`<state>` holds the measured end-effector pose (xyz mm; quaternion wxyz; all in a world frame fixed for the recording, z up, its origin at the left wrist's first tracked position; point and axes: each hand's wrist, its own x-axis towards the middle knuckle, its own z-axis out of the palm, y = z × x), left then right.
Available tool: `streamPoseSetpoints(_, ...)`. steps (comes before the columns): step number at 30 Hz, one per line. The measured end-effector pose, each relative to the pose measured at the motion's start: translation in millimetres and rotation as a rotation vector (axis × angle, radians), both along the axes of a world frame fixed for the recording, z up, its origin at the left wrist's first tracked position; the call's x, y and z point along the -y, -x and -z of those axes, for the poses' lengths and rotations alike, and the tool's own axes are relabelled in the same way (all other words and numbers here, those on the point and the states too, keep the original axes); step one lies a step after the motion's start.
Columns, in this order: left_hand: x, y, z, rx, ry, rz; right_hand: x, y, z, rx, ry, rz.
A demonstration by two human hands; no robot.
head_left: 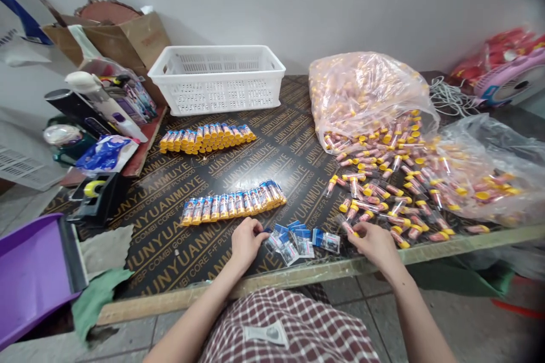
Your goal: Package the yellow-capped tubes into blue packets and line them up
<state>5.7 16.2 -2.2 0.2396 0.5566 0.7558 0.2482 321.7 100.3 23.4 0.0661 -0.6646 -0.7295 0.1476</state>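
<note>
My right hand [377,243] pinches a small clear tube with a yellow cap and pinkish contents [346,226] near the table's front edge. Beside the left end of a small pile of blue-and-silver printed labels [303,241], my left hand [246,245] has its thumb and fingers closed together. Its fingertips meet the edge of that pile, and what they pinch cannot be made out. Just beyond lies a row of tubes with blue printed wraps and yellow caps [232,204]. Farther back is a stacked group of similar wrapped tubes [206,139].
Loose unwrapped tubes [383,193] spill from a large plastic bag [366,91] on the right. A white basket [221,93] stands at the back. On the left are a tape dispenser [96,198], a cardboard box [140,39] and a purple dustpan [34,272]. A pink fan [511,82] is far right.
</note>
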Motion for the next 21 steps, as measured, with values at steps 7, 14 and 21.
streamPoseSetpoints(7,6,-1,2.0,-0.026,-0.002,0.118,13,50,-19.7,-0.635,0.014,0.002)
streamPoseSetpoints(14,10,-4,-7.5,-0.147,-0.066,0.199,34,110,-18.1,-0.816,-0.067,-0.223)
streamPoseSetpoints(21,8,-3,-18.6,0.462,-0.115,-0.071,46,122,-22.0,-0.950,-0.113,-0.237)
